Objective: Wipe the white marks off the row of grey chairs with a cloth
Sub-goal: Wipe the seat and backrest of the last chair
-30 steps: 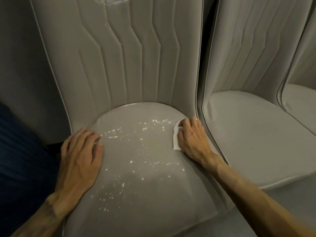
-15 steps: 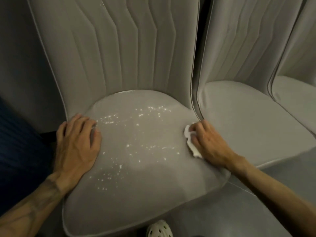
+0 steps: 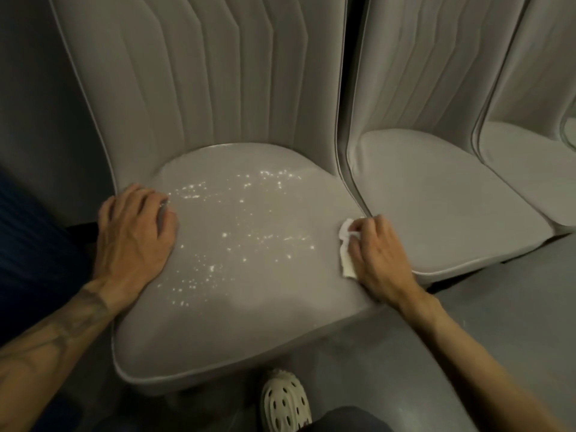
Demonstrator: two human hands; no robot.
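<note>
The nearest grey chair fills the middle of the view, its seat sprinkled with white marks across the centre and left. My left hand lies flat on the seat's left edge, fingers spread, holding nothing. My right hand presses a small white cloth against the seat's right edge, close to the gap between chairs. Most of the cloth is hidden under my palm. A second grey chair stands to the right, and a third chair shows at the far right.
A dark blue surface sits at the left edge beside the chair. Grey floor runs in front of the chairs. My white perforated shoe shows below the seat's front edge.
My right hand with the cloth has slid from the back right of the seat forward along its right edge. The left hand has stayed put. The view has tilted down, showing my shoe.
</note>
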